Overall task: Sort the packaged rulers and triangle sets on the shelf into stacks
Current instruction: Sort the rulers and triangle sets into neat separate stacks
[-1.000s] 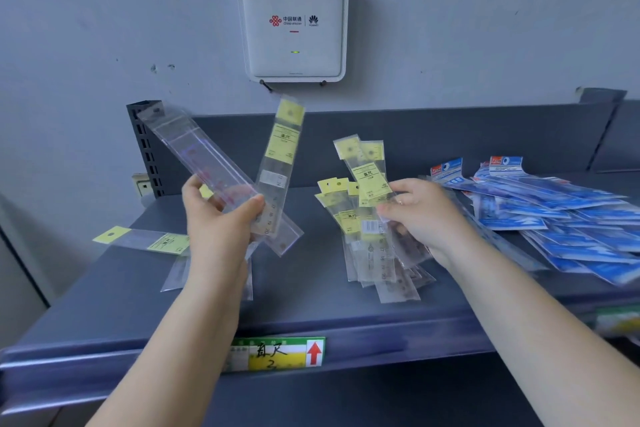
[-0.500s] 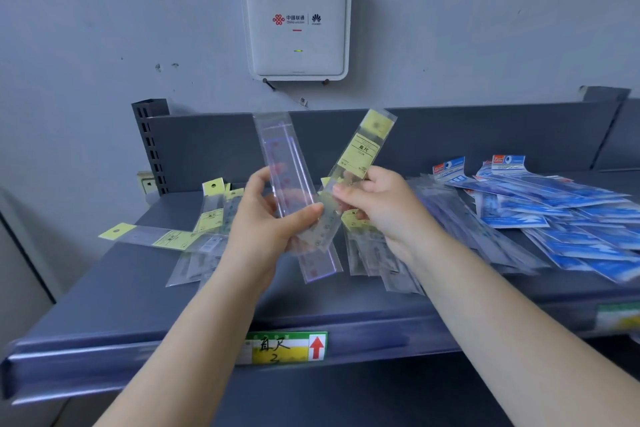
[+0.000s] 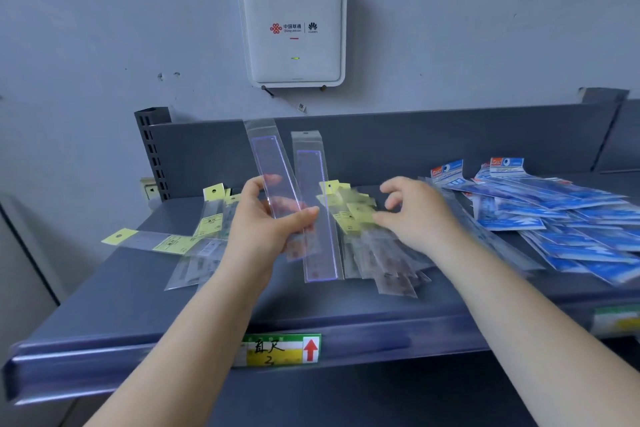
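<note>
Two clear rulers (image 3: 294,198) in plastic sleeves are standing nearly upright above the middle of the shelf (image 3: 138,295), fanned a little apart at the top, and the left hand (image 3: 266,229) is pinching them low down between thumb and fingers. Just right of them the right hand (image 3: 415,215) is hovering with fingers loosely curled and spread, holding nothing, its fingertips over a blurred pile of yellow-tagged packs (image 3: 367,239) lying on the shelf. A smaller pile (image 3: 204,243) of yellow-tagged packs is lying to the left, partly hidden behind the left wrist, with one pack sticking out sideways toward the left edge. Far right, blue packs (image 3: 561,218) are spreading in a loose heap across the shelf. A green and yellow label (image 3: 280,350) with a red arrow is sitting on the near shelf edge. On the wall beyond the shelf back, a white router (image 3: 292,31) is hanging with a small green light showing.
</note>
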### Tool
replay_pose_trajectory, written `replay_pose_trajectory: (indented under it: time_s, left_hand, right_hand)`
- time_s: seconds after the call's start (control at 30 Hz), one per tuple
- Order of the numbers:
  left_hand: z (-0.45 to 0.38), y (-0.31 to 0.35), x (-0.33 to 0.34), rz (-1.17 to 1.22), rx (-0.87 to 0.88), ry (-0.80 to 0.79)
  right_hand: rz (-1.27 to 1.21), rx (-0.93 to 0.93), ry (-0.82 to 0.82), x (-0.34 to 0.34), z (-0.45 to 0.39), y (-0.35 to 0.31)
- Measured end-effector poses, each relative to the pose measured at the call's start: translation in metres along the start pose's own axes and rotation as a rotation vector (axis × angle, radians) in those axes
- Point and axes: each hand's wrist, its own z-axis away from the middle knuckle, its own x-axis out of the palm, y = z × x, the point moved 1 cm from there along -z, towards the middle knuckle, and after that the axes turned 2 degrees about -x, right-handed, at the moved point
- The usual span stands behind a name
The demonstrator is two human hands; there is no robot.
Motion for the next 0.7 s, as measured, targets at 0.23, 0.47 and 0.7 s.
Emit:
replay_pose_trajectory:
  time_s: [0.23,0.47,0.7]
  left_hand:
    - [0.003,0.005,0.042,-0.011,-0.006,-0.121]
    - [0.0,0.009,0.096,-0.07,-0.05,-0.3]
    - [-0.013,0.009,0.145,-0.199,-0.149,-0.354]
  right_hand:
    - [-0.683,0.003,-0.204,-0.01,0.018,-0.002]
    - [-0.824,0.177,-0.067,-0.046,0.018,0.039]
    - [-0.934,0.24,0.167,-0.085,0.016,0.085]
